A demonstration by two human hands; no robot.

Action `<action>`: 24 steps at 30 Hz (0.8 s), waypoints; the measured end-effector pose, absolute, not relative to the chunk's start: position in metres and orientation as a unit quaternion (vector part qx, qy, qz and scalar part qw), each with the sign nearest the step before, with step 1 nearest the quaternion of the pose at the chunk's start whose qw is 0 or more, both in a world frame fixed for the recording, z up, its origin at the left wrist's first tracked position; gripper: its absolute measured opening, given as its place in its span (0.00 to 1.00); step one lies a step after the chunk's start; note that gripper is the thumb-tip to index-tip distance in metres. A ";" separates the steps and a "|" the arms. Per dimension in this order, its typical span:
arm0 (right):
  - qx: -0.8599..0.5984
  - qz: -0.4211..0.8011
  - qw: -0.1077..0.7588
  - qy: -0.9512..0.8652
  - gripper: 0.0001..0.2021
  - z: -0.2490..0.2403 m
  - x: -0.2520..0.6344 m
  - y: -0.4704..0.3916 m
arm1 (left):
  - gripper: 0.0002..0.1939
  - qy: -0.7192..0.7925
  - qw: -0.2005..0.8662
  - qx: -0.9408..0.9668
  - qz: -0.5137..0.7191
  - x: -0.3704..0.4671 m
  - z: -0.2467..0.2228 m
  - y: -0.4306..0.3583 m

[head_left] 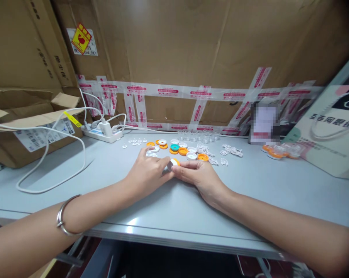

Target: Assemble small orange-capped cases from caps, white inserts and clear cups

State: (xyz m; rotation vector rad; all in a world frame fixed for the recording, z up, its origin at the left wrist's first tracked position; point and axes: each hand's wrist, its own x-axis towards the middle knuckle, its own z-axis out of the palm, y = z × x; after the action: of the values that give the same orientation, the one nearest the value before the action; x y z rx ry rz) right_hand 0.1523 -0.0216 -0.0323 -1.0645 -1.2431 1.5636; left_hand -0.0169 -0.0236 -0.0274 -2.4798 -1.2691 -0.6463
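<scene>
Between my two hands, just above the table, is a small round white and orange plastic piece (173,163), tilted on its edge. My right hand (203,177) pinches its right side with thumb and fingers. From the left, the thumb and index finger of my left hand (149,169) close on the same piece; its other fingers reach over small white parts. Just beyond lie orange wheel-like discs (183,151), white ring-shaped discs (191,156) and a teal disc (174,147). Small white pegged discs (134,142) sit farther left.
Clear plastic cups (197,136) stand at the back, with white openwork parts (231,151) to the right. Several capped orange and clear pieces (281,150) lie by a paper bag (327,131). A power strip (102,133), white cable (51,192) and open cardboard box (6,143) occupy the left.
</scene>
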 end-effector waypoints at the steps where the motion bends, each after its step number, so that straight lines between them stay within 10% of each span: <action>1: -0.436 0.606 0.425 -0.512 0.13 -0.033 0.152 -0.021 | 0.12 -0.437 0.148 -0.858 -0.225 -0.017 -0.028 -0.024; 15: -0.407 0.620 0.433 -0.513 0.11 -0.028 0.148 -0.022 | 0.14 -0.436 0.167 -0.843 -0.266 -0.014 -0.025 -0.028; 24: -0.377 0.716 0.393 -0.437 0.09 -0.019 0.156 -0.020 | 0.17 -0.350 -0.063 -0.877 -0.323 -0.021 -0.019 -0.019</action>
State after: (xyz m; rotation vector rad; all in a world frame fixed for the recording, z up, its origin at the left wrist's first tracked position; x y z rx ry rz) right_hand 0.1564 -0.0198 -0.0194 -0.9564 -1.1084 1.8172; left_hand -0.0206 -0.0188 -0.0191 -2.8717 -1.1455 -1.0573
